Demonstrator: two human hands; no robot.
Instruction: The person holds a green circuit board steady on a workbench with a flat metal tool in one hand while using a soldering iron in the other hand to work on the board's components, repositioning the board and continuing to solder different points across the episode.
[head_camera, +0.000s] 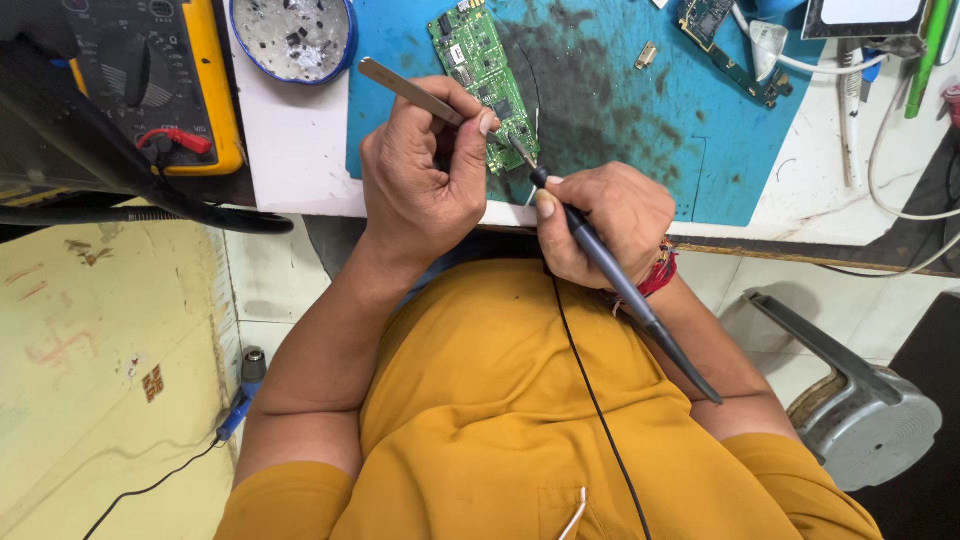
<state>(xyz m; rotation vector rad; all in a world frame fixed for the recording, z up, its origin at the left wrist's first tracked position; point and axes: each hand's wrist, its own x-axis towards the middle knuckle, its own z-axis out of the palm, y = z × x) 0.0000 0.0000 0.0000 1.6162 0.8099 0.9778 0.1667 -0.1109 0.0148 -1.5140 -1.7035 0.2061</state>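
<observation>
Green circuit board (483, 85) lies under left-hand (425, 170) tweezers (420, 98) and right-hand (610, 220) soldering iron (610, 270).

White tabletop (300, 170) carrying a stained blue mat (640, 120), a yellow multimeter (160, 80) and a blue-rimmed dish (293, 38); green circuit board (478, 70) on the mat.

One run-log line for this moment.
left hand: holds tweezers | right hand: holds soldering iron | both tips at green circuit board | board on blue mat
</observation>
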